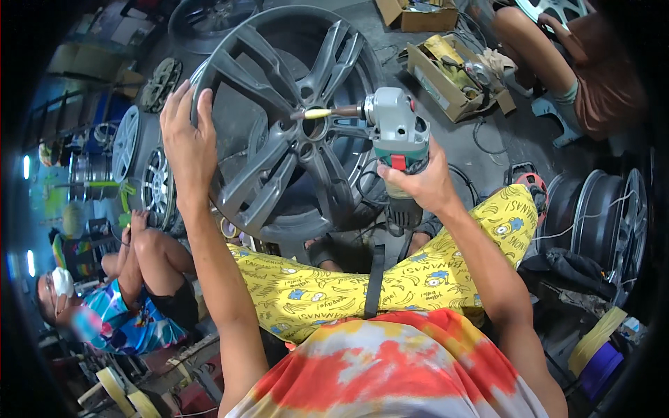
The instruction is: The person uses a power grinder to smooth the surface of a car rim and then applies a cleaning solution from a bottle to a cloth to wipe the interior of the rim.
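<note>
A dark grey alloy wheel with paired spokes leans tilted in front of my legs. My left hand is at the wheel's left edge, fingers along the outside and thumb on the near side, holding it. In my right hand is a grey and green power grinder with a red switch, held by its body. From its head a long shaft runs left to a pale yellow tip. That tip is over the wheel's centre hub; whether it touches the metal, I cannot tell.
Yellow printed cloth covers my lap. Far right stands an open cardboard box of tools. Cables lie on the floor. More wheels stand at right, others at left. One person squats left; another sits far right.
</note>
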Available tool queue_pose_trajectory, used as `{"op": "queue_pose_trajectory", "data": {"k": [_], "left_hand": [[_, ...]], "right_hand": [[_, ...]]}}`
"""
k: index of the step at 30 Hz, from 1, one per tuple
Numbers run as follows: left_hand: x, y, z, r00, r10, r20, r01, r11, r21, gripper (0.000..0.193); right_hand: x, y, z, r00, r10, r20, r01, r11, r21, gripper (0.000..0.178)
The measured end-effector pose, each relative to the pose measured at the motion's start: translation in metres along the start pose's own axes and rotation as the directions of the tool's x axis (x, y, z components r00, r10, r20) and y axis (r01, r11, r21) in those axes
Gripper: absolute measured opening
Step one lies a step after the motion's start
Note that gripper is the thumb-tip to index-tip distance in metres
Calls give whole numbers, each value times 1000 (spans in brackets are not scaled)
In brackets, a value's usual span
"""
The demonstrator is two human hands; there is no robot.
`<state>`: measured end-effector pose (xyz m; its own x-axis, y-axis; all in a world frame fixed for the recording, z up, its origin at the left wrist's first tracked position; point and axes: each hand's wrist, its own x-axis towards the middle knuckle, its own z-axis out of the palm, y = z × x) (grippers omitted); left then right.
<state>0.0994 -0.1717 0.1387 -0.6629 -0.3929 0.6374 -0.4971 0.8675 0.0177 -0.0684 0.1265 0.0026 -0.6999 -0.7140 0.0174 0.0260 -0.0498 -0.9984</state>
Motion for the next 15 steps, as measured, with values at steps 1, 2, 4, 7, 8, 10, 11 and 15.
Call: {"op": "queue_pose_trajectory", "data": {"k": [1,2,4,7,8,10,11,15], "left_hand": [[6,-9,4,998,-41,52,47,993,-109,39],[8,-18,4,996,-89,31,93,973,-211,39],[8,-38,4,986,-157,52,165,956,-244,41],[4,-60,9,958,-269,94,285,906,-314,45],[4,-62,8,947,-294,134,322,885,-337,45],[5,-65,8,933,-318,170,359,863,-356,44],[6,-65,10,925,-334,182,379,844,-380,44],[5,-65,10,926,-339,168,378,851,-364,45]], "right_hand": [[3,-1,3,1000,-1,6,1,1000,-2,67],[4,-5,10,1000,-22,-11,22,999,-48,69],[8,-7,22,1000,-25,-18,23,992,-128,71],[19,-4,42,995,-99,-31,93,983,-157,70],[22,-6,49,996,-89,-20,85,981,-173,72],[29,-8,60,993,-114,-12,108,968,-227,74],[32,-9,66,991,-133,-8,125,951,-282,77],[37,-7,85,985,-170,-25,146,904,-401,77]]}}
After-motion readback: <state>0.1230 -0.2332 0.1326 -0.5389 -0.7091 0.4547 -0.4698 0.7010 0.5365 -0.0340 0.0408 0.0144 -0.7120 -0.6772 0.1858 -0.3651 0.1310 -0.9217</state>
